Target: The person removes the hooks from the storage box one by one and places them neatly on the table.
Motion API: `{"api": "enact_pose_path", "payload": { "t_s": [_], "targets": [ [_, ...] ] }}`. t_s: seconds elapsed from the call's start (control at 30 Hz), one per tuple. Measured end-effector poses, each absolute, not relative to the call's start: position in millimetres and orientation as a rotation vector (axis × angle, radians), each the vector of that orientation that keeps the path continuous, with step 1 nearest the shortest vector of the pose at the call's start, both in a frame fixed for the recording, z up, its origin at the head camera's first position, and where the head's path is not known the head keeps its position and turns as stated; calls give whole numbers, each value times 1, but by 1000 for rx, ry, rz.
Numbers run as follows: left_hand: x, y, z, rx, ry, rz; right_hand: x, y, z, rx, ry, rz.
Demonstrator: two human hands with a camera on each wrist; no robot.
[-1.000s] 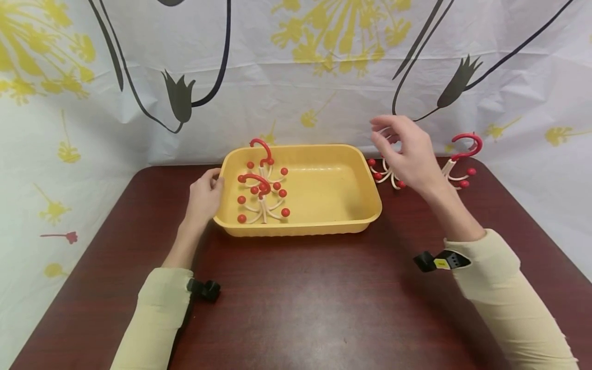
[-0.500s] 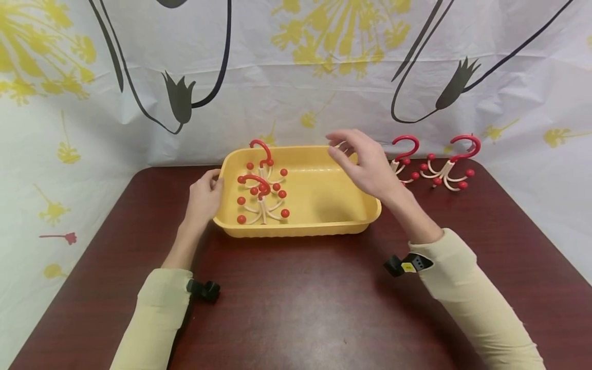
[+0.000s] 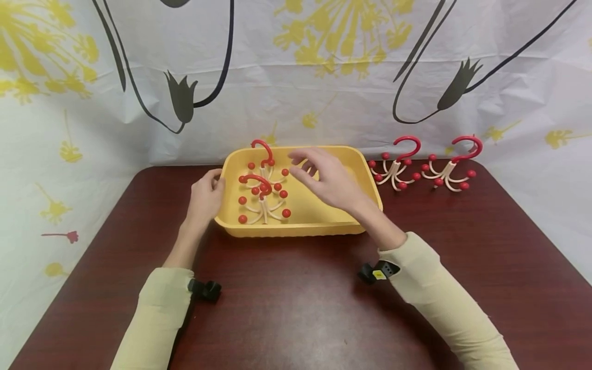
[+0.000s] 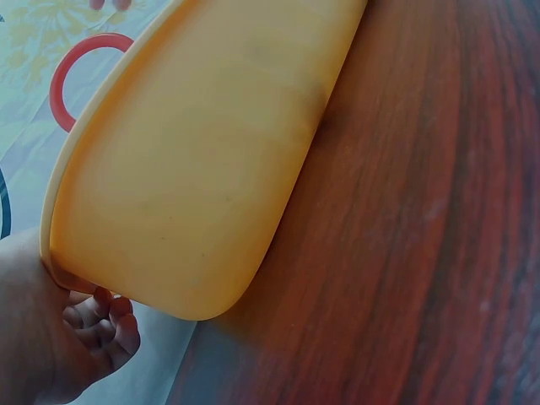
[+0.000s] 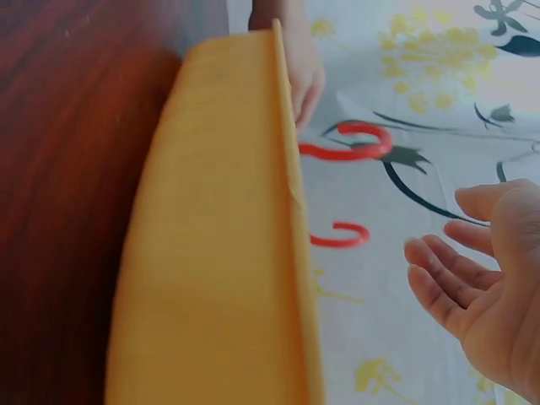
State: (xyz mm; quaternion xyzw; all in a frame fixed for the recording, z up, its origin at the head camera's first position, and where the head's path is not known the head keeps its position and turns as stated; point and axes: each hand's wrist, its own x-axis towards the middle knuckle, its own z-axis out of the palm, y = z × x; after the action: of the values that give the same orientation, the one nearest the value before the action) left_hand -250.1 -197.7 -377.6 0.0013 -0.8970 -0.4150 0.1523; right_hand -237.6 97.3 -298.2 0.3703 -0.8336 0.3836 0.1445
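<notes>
My left hand (image 3: 206, 196) grips the left end of a yellow plastic tub (image 3: 298, 230); in the left wrist view its fingers (image 4: 114, 325) curl under the rim. Inside the tub's left half stand two hook hangers, a front one (image 3: 263, 208) and a back one (image 3: 262, 156), each with a red hook and cream arms tipped with red balls. My right hand (image 3: 330, 177) is over the middle of the tub, palm turned left, fingers relaxed and holding nothing. In the right wrist view that hand (image 5: 481, 278) is apart from the two red hooks (image 5: 363, 145).
Two more such hangers, one nearer the tub (image 3: 394, 169) and one further right (image 3: 448, 172), stand on the dark red-brown table (image 3: 296, 298) at the back right. A white patterned cloth (image 3: 296, 92) hangs behind the table.
My right hand has moved left from beside the hangers at the back right to over the tub, uncovering those hangers. My left hand has stayed on the tub's rim.
</notes>
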Motion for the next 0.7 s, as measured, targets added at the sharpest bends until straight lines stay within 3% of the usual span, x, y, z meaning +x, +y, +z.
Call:
{"api": "enact_pose_path", "payload": {
  "t_s": [0.7],
  "targets": [
    [-253, -200, -379, -26, -2557, -1185, -241, 48, -317, 1182, -2529, 1152]
  ]
}}
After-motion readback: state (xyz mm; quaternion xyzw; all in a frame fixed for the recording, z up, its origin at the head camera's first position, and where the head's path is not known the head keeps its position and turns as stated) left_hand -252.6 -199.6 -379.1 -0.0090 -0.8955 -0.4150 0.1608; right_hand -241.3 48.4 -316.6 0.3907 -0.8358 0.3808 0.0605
